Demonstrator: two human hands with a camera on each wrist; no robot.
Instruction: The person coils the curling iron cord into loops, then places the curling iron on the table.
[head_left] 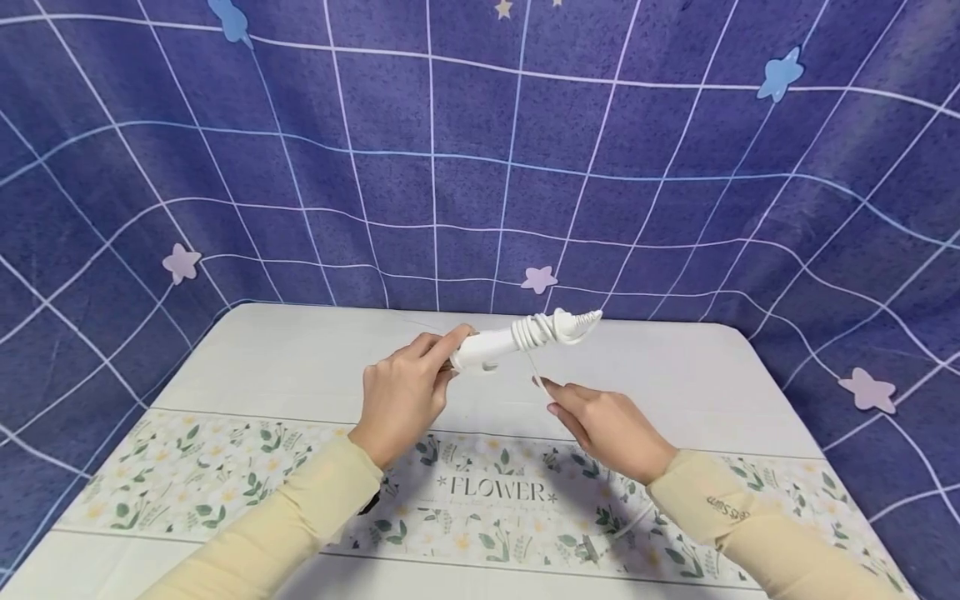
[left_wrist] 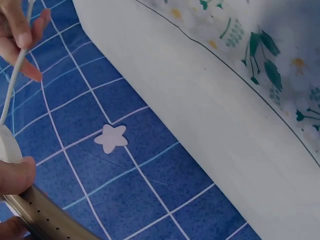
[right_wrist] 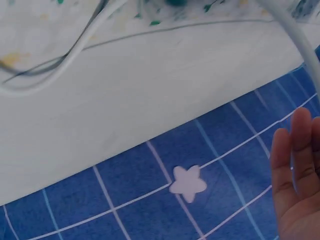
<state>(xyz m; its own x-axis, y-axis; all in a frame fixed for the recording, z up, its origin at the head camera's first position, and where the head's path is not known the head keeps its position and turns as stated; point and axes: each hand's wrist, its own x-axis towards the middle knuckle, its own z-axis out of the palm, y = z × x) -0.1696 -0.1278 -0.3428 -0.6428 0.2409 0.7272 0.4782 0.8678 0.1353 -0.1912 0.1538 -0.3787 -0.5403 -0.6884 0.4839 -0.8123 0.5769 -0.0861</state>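
My left hand (head_left: pixel 405 396) grips a hair styling iron (head_left: pixel 487 346) and holds it tilted above the table. Its handle is white, and a bronze part with small holes (left_wrist: pixel 50 217) shows in the left wrist view. White cord is wound in several loops (head_left: pixel 534 331) round the handle's far end. From there a loose length of cord (head_left: pixel 537 375) runs down to my right hand (head_left: pixel 611 429), which pinches it between thumb and fingers. In the right wrist view the fingers (right_wrist: pixel 302 165) appear at the right edge, below the cord.
Below my right hand, the cord's tail (head_left: pixel 633 523) leads to a plug (head_left: pixel 590 548) close over the flower-printed tablecloth (head_left: pixel 247 475). A blue grid curtain (head_left: pixel 465 192) with star shapes hangs behind the table's far edge.
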